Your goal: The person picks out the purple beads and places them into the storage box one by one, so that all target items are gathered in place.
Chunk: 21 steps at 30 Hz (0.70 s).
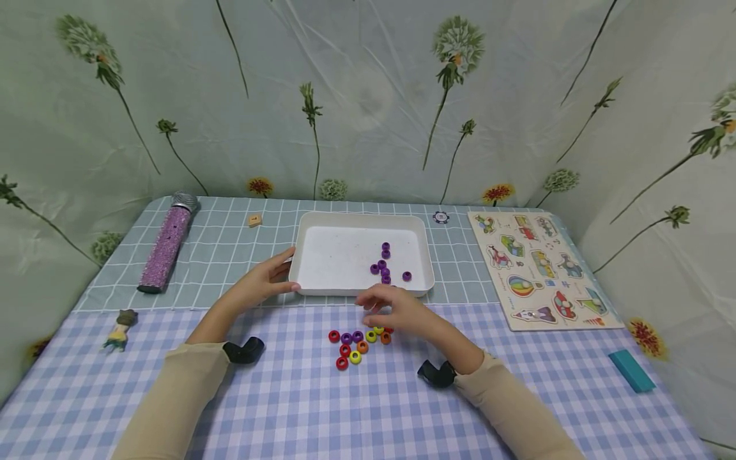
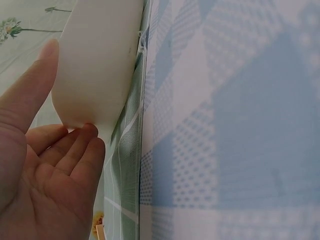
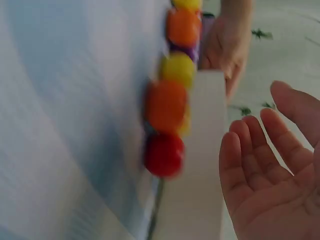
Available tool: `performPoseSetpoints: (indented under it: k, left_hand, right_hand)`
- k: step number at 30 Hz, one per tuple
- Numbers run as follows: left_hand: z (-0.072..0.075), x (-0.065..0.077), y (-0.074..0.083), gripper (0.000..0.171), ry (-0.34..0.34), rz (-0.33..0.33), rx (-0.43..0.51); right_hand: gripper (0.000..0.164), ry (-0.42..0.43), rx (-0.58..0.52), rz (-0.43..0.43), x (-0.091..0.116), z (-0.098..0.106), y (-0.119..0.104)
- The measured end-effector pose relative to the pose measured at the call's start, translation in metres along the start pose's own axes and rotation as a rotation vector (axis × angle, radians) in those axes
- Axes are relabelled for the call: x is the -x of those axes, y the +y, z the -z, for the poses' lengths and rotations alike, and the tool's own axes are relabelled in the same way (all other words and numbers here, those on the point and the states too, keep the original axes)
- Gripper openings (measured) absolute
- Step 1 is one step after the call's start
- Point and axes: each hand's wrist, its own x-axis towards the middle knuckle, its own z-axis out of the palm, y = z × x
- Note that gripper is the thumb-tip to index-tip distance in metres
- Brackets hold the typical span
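A white rectangular tray [image 1: 345,255] lies on the table, with several purple beads [image 1: 386,271] in its right half. My left hand [image 1: 261,281] touches the tray's left end, the thumb at its front corner; in the left wrist view the fingers [image 2: 82,155] rest against the wall. Over the tray's front edge hovers my right hand [image 1: 397,310], fingers loosely bent and no bead seen in them. Just below it, red, yellow, orange and purple beads [image 1: 355,357] lie loose on the checked cloth. In the right wrist view, a red bead [image 3: 165,155] appears blurred; my right palm [image 3: 275,195] faces the tray.
A pink glittery microphone [image 1: 167,246] and a small figurine [image 1: 119,331] lie on the left. Behind the tray are a wooden tile [image 1: 255,220] and a poker chip [image 1: 441,217]. To the right lie a picture puzzle board [image 1: 540,271] and a teal block [image 1: 631,370].
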Motion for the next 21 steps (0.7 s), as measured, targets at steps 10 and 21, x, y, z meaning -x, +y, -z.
performPoseSetpoints:
  k: [10, 21]
  left_hand:
    - [0.000, 0.000, -0.002, 0.085, -0.001, -0.002, -0.004]
    - [0.000, 0.000, -0.001, 0.085, -0.004, -0.010, 0.008]
  right_hand:
    - [0.022, -0.182, 0.245, -0.066, -0.001, -0.018, 0.014]
    - [0.017, -0.244, 0.397, -0.014, -0.005, -0.022, 0.010]
